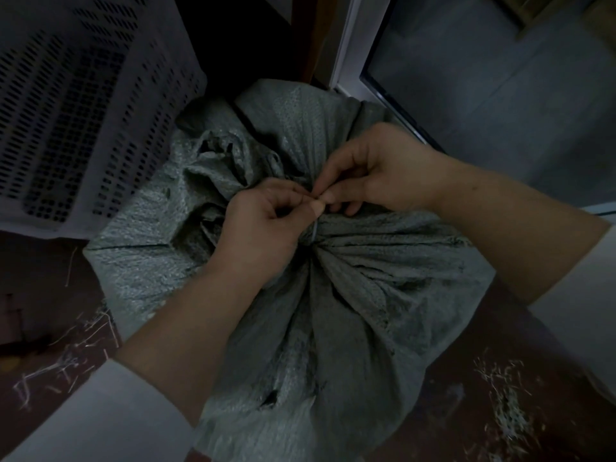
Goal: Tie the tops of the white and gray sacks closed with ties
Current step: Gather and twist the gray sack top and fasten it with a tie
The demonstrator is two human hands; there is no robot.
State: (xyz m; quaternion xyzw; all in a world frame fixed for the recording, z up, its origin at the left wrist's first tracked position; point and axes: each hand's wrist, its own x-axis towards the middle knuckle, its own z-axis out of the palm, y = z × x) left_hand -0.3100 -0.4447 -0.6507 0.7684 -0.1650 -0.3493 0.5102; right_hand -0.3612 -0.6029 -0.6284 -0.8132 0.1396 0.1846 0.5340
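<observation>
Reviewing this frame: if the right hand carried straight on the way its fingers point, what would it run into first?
The left hand. The right hand points at the left's fingertips and seems to touch them, both pinching the tie at the gathered neck of the gray sack. Depth is unclear.

White perforated crate (83, 111) upper left, rows of slot holes across its walls. Dark reddish-brown floor (43, 268) below it. Pale thin scraps litter the floor in 2 patches: left scraps (66, 361), right scraps (506, 395). White door frame (350, 41) top centre, dark gap (240, 35) to its left. Gray surface (483, 95) right of the frame. Blurry brownish object (550, 15) in the top right corner.
</observation>
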